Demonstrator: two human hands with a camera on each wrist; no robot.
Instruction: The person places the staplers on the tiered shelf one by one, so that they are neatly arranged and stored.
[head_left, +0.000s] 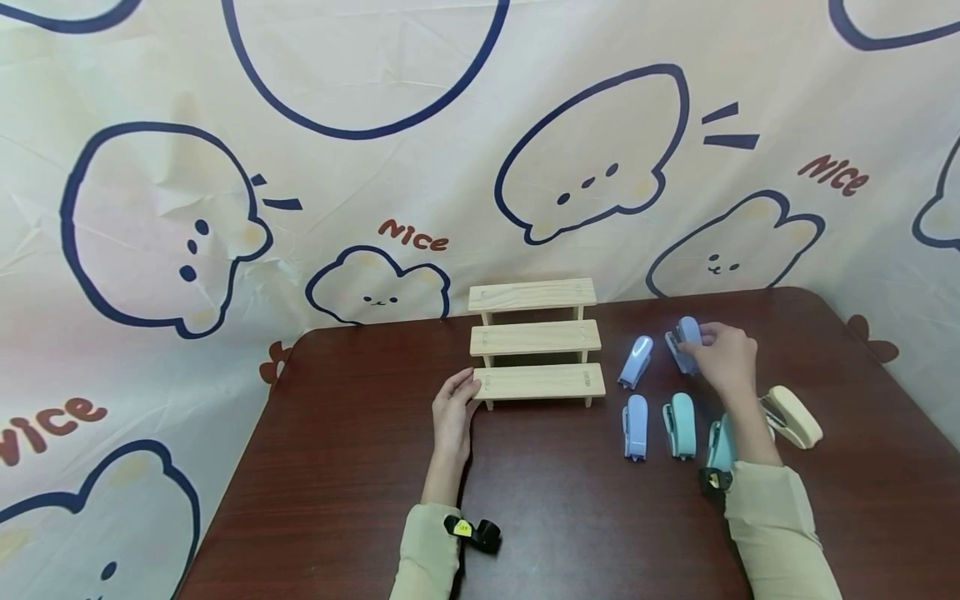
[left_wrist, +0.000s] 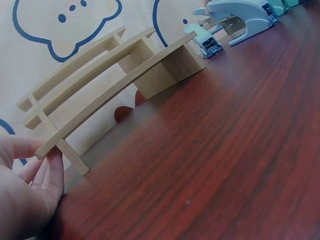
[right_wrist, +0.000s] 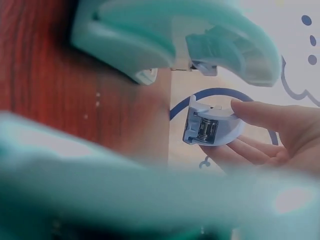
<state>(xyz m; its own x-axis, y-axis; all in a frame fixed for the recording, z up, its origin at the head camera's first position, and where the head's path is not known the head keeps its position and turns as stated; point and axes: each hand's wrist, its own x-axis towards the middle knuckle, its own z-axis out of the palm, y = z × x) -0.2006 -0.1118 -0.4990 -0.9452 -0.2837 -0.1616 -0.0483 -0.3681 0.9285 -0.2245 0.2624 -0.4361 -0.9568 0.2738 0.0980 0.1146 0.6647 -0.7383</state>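
Observation:
A pale wooden three-step stand (head_left: 536, 382) stands toward the back of the table. My left hand (head_left: 452, 412) grips the left end of its lowest step, thumb above and fingers beneath in the left wrist view. At the back right, my right hand (head_left: 726, 358) pinches a periwinkle stapler (head_left: 688, 335) between thumb and fingers; its spring end (right_wrist: 207, 131) shows in the right wrist view. Beside it lies another periwinkle stapler (head_left: 636, 362). Nearer are a light blue stapler (head_left: 635, 427) and a teal stapler (head_left: 679, 425).
Under the right forearm is a second teal stapler (head_left: 720, 443), partly covered. A cream stapler (head_left: 797, 418) lies to the right of that forearm. Behind the dark wooden table (head_left: 337, 450) hangs a printed cloth (head_left: 465, 183), close to the stand's back.

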